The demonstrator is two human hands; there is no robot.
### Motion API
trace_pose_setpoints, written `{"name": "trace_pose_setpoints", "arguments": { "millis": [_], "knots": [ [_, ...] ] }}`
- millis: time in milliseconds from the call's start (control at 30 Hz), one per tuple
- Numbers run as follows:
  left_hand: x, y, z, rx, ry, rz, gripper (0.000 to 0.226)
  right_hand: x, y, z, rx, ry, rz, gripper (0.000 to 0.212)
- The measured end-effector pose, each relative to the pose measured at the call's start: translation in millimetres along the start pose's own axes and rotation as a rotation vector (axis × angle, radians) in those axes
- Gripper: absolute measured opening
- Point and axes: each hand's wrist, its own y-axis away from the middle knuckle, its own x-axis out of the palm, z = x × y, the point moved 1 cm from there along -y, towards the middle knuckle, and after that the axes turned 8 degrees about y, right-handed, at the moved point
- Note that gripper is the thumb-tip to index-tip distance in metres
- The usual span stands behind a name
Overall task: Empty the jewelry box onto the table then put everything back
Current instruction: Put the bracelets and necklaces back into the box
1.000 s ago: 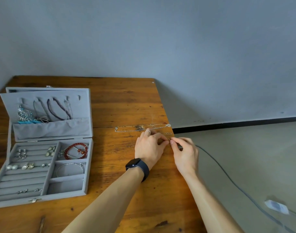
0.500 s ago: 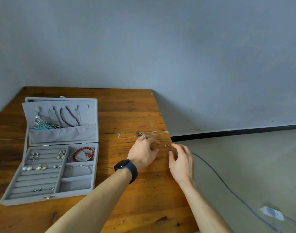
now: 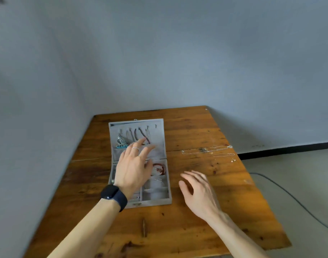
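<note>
Left hand (image 3: 134,170): palm down, fingers straight and spread, holding nothing; it is blurred, so I cannot tell whether the fingertips touch anything
On the left hand: a thin silver ring (image 3: 135,148) on one finger and a dark watch (image 3: 114,197) on the wrist
Under the left hand: the open grey box (image 3: 155,200), lying on the desk; the palm covers most of its left compartments
At the left fingertips: the raised lid (image 3: 159,131), with a dark bead necklace (image 3: 143,135) hanging on its hooks just beyond the longest finger
Left of those fingertips: a silver and turquoise pendant (image 3: 120,143) against the lid's pocket
Right of the left thumb: a red bead bracelet (image 3: 159,167) in the upper right compartment, and below it a thin silver bangle (image 3: 155,180) in the next compartment
Right hand (image 3: 198,192): palm down, fingers loosely spread and slightly bent, holding nothing, over bare wood just right of the box
Beyond the right hand: a long fine chain (image 3: 206,150) stretched out on the desk, well apart from the fingers
Nearer the edge, just this side of that chain: a shorter chain (image 3: 223,155) and a tiny piece (image 3: 233,160), too small to name
Desk (image 3: 196,229): worn brown wood, set in a corner of grey walls
Far right of the right hand: a dark cable (image 3: 289,194) on the floor
</note>
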Motion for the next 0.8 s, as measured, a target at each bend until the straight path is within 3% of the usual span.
{"name": "trace_pose_setpoints", "arguments": {
  "millis": [100,167,267,367,567,800],
  "knots": [
    [-25,3,36,-0.113,0.102,-0.103,0.054,16,-12,23,-0.024,-0.066,0.045,0.048],
    [-35,-2,59,-0.273,0.289,-0.155,0.059,24,-20,31,-0.026,-0.094,0.054,0.049],
    [-44,-19,86,-0.52,0.598,-0.157,0.071,33,-23,33,-0.033,-0.052,0.033,0.048],
    [-50,-43,104,-0.65,0.746,-0.103,0.081,38,-20,32,-0.067,0.01,-0.002,0.054],
    [-45,-70,119,-0.673,0.915,-0.018,0.078,42,-21,32,-0.074,0.033,-0.005,0.058],
    [-51,-72,125,-0.613,0.792,-0.032,0.073,43,-21,30,-0.071,0.03,-0.027,0.054]
  ]
}}
